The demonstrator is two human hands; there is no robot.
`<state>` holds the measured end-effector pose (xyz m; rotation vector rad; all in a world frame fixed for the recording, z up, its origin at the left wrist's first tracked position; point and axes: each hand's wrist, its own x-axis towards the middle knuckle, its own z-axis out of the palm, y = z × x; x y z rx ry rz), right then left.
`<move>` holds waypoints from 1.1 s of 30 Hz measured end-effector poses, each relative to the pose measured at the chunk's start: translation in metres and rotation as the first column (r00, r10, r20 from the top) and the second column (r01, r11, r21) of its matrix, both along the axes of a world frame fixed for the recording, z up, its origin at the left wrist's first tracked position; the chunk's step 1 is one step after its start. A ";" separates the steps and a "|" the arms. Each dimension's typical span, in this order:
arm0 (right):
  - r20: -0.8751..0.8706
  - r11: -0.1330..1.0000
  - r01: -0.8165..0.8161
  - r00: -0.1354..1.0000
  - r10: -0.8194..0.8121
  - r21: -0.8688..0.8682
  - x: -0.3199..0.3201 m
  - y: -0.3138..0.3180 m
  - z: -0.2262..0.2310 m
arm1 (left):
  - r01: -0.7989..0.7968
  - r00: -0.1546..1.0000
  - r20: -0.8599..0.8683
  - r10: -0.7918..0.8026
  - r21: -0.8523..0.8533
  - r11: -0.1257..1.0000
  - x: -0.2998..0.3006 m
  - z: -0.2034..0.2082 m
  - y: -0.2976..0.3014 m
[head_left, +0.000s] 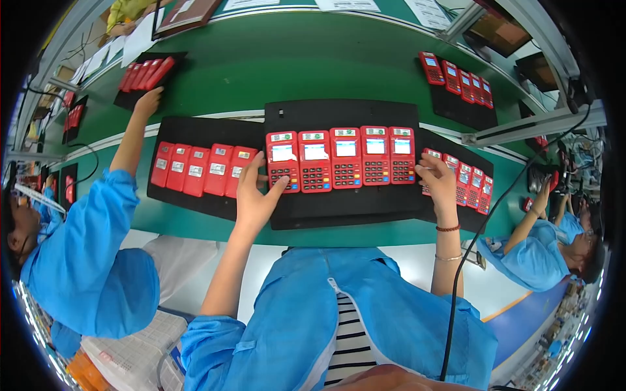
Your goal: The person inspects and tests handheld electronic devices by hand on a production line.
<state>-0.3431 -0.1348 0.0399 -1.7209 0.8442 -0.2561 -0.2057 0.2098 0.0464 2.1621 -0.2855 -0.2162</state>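
Observation:
Several red card payment terminals [345,158] lie side by side, screens lit and keypads up, on the black tray [339,212] before me. My left hand [253,195] is at the leftmost terminal [283,163]. Its thumb rests on the keypad and its other fingers are spread by the terminal's left edge. At the right edge of the rightmost terminal [402,156] is my right hand [441,186], fingers loosely bent and apart. It partly covers a terminal on the neighbouring tray. Neither hand grips anything visible.
On the left, a black tray [155,189] holds red terminals lying with labelled sides up. More terminals lie on the right tray [479,163] and the far trays. A person in blue [98,241] reaches across at left. A black cable [479,234] hangs on the right.

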 end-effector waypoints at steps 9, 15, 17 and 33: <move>0.027 0.995 0.047 0.998 -0.050 0.084 0.011 0.001 -0.011 | -0.022 1.000 -0.002 0.023 0.084 0.996 0.021 -0.023 -0.009; 0.025 0.966 -0.109 0.993 0.118 -0.236 0.026 0.043 0.003 | -0.047 0.999 0.001 0.047 0.041 0.998 0.019 -0.026 -0.010; -0.007 0.963 -0.128 0.991 0.130 -0.239 0.030 0.038 -0.002 | -0.040 0.999 0.005 0.040 0.019 0.999 0.019 -0.025 -0.010; -0.066 0.912 -0.310 0.951 0.304 -0.270 0.057 0.080 0.006 | -0.020 0.999 -0.042 0.020 -0.010 1.000 0.019 -0.025 -0.007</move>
